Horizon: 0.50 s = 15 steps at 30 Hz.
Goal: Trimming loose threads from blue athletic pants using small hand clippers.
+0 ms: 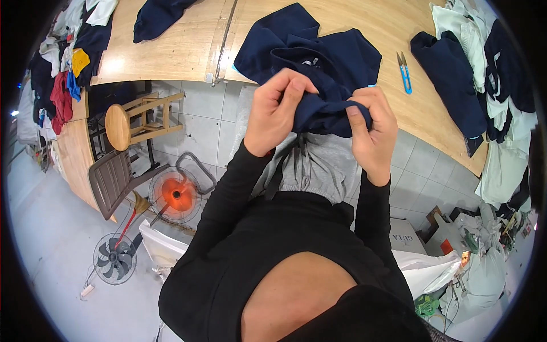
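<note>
The left hand (275, 111) and right hand (375, 131) are pinching, thumbs against fingers, the navy-blue soft cloth garment (336, 54) lying partly across the near edge of the pale flat wooden table (171, 57), where uneven tugging could be stretching the fabric.

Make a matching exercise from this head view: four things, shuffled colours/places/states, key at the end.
Things
1. Thread snips
2. Navy garment nearest the person
3. Round-topped stool
4. Upper fan of the two at lower left

Colour, place or state
A. pale wood all over
B. gripped by the left hand and the right hand
C. orange behind a round guard
D. blue-handled, lying on the table

Pairs: 1-D, 2-B, 3-A, 4-C
</note>
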{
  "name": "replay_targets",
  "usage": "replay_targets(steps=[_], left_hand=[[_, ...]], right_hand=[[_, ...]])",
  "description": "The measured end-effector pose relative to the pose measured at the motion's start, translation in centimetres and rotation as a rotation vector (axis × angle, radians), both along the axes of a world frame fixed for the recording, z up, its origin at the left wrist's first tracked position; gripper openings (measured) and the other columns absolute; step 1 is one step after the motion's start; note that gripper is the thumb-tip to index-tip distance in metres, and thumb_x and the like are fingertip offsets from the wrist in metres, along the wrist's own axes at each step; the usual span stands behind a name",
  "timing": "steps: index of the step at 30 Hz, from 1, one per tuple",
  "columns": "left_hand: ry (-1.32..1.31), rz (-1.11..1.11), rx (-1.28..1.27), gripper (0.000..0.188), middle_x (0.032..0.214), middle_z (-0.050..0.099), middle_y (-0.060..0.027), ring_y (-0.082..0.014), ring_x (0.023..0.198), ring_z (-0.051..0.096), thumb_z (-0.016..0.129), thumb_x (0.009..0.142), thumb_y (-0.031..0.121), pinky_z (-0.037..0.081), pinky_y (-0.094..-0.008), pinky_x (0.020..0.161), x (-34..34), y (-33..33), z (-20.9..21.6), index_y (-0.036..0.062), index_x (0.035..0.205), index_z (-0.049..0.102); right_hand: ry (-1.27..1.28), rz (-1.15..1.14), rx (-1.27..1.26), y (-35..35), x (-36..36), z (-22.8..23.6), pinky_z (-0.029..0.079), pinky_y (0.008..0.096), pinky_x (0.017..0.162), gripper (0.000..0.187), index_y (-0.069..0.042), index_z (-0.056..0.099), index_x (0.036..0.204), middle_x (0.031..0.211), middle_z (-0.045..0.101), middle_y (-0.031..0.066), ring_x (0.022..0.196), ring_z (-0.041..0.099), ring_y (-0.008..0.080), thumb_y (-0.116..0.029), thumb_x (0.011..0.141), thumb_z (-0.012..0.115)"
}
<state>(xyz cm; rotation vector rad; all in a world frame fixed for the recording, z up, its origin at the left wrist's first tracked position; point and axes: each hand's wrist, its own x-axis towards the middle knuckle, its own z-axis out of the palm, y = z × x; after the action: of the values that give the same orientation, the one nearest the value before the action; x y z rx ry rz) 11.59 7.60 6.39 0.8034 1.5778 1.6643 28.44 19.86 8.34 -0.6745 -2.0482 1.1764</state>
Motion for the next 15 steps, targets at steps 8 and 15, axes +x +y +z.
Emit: replay_targets(steps=[8,15], left_hand=[[0.379,-0.182,0.183,0.025,0.099,0.069,-0.0085,-0.0236,0.088,0.066,0.092,0.083,0.011,0.052,-0.0334,0.078,0.6,-0.5,-0.4,0.0003,0.1,0.077],[0.066,-0.368,0.122,0.012,0.098,0.072,-0.0098,-0.0231,0.092,0.066,0.079,0.096,0.002,0.051,-0.0324,0.081,0.5,-1.1,0.3,-0.0036,0.105,0.074]], right_hand=[[0.053,-0.09,-0.707,-1.2,-0.2,-0.8,0.026,0.0286,0.06,0.049,-0.006,0.049,0.076,0.073,0.04,-0.0106,0.07,0.03,0.0041,-0.029,0.117,0.06],[0.12,-0.075,-0.856,-0.5,1.4,-2.6,0.043,0.0247,0.069,0.046,0.0,0.071,0.092,0.083,0.066,-0.0026,0.074,0.053,0.0043,-0.036,0.117,0.059]])
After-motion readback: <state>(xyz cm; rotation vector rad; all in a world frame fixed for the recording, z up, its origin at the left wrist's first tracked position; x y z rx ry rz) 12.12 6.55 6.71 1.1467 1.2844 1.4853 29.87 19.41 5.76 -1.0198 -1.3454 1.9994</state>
